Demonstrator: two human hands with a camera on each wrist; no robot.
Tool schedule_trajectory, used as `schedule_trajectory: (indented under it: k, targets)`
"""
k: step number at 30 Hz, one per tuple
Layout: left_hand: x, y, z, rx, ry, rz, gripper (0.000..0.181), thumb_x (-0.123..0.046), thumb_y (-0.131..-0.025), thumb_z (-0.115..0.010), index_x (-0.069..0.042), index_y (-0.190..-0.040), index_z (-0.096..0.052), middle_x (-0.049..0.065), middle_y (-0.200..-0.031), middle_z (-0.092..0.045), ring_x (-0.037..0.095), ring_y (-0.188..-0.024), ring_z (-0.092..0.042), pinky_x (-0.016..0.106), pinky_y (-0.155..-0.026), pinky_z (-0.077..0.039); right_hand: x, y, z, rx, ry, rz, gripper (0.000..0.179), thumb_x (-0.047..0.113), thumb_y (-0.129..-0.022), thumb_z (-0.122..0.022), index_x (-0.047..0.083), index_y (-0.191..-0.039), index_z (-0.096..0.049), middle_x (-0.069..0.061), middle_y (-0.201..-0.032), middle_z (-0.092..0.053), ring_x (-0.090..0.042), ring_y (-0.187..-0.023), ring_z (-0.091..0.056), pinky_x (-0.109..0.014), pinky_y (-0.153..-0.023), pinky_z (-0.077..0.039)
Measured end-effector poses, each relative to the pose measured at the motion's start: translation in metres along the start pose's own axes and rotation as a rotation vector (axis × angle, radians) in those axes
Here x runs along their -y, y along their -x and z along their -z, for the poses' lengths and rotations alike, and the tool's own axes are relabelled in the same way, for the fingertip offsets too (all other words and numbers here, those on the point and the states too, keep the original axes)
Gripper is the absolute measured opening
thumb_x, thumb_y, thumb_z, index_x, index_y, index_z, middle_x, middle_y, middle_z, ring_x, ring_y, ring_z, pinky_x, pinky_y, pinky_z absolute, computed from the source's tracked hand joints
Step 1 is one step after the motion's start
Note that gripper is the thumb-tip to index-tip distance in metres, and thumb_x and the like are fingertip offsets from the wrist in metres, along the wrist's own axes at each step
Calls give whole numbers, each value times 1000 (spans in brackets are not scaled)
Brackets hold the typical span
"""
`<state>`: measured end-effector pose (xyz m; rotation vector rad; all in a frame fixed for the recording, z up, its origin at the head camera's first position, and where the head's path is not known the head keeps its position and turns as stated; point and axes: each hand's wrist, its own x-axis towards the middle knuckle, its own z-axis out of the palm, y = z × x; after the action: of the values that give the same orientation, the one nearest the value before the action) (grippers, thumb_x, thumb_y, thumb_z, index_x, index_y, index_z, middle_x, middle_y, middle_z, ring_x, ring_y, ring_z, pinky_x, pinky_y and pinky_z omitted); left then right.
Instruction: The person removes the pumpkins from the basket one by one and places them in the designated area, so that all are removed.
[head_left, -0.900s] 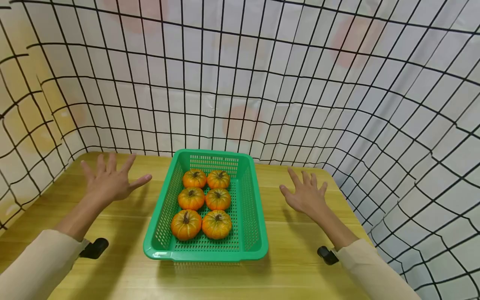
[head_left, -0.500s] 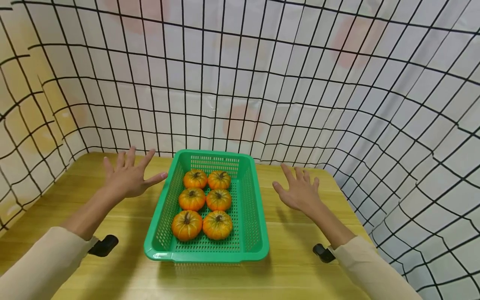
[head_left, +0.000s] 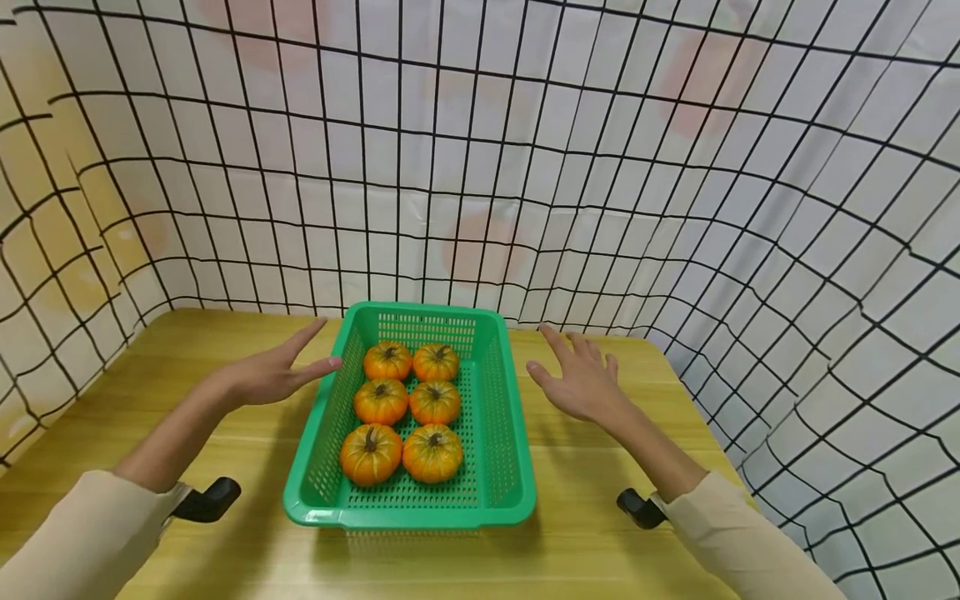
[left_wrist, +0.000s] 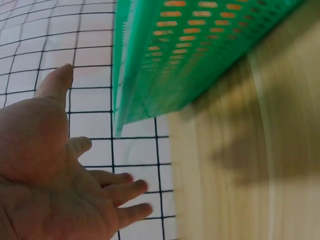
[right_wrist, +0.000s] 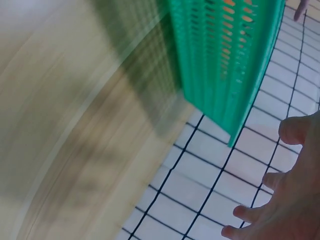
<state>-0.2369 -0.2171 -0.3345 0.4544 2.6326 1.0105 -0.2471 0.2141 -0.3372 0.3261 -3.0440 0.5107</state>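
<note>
Green perforated plastic basket, rectangular (head_left: 412, 516), mid-table on yellow wood-grain table (head_left: 592, 554). Six small orange ribbed pumpkins (head_left: 381, 402) in basket, two columns of three, shifted to its 9 o'clock side. Left hand (head_left: 266, 377): fingers extended, thumb spread, at basket's 10 o'clock; just beside rim, left-wrist view shows a gap. Right hand (head_left: 579, 385): fingers extended and spread, at basket's 2 o'clock, apart from rim. White backdrop with black grid lines (head_left: 420, 167) at 12 o'clock.

Green perforated basket (head_left: 501, 433), upright on a wooden table (head_left: 573, 542), with six orange pumpkins (head_left: 433, 404) inside in three pairs
</note>
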Motion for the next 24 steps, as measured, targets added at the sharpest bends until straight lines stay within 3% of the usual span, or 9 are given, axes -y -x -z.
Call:
schedule_trajectory:
  k: [4, 9, 14, 17, 24]
  targets:
    - [1, 2, -2, 45, 138, 21, 93, -53, -104, -49, -23, -163, 16, 38, -163, 0, 62, -147, -8, 79, -110, -21, 10, -1, 1, 11, -16, 18, 69, 51, -105, -43, 25, -164, -19, -26, -164, -23, -49, -151, -18, -77, -113, -11]
    - [3, 4, -8, 21, 219, 46, 94, -52, -102, -54, -30, -163, 14, 40, -161, -14, 62, -145, -19, 77, -109, -27, 22, -1, 3, 20, -34, 76, 69, 48, -104, -47, 25, -164, -20, -27, -163, -27, -50, -150, -22, -77, -112, -17]
    - [8, 4, -16, -28, 312, 36, 94, -43, -101, -61, -21, -165, 4, 38, -156, -31, 55, -138, -43, 67, -110, -39, 28, 0, 5, 35, -40, 132, 76, 46, -100, -57, 24, -164, -21, -28, -162, -29, -52, -148, -27, -77, -111, -21]
    - [11, 3, -19, -25, 375, 20, 95, -34, -100, -66, -13, -165, 0, 40, -154, -32, 51, -132, -51, 62, -108, -44, 30, 0, 5, 38, -41, 166, 79, 46, -99, -61, 24, -164, -21, -26, -161, -31, -51, -147, -29, -77, -111, -24]
    - [22, 0, -25, -6, 466, -3, 93, -26, -98, -70, -11, -165, -7, 38, -156, -31, 50, -140, -43, 52, -106, -49, 42, 2, 4, 13, -86, 230, 83, 44, -96, -66, 18, -163, -23, -19, -163, -33, -46, -151, -26, -72, -115, -26]
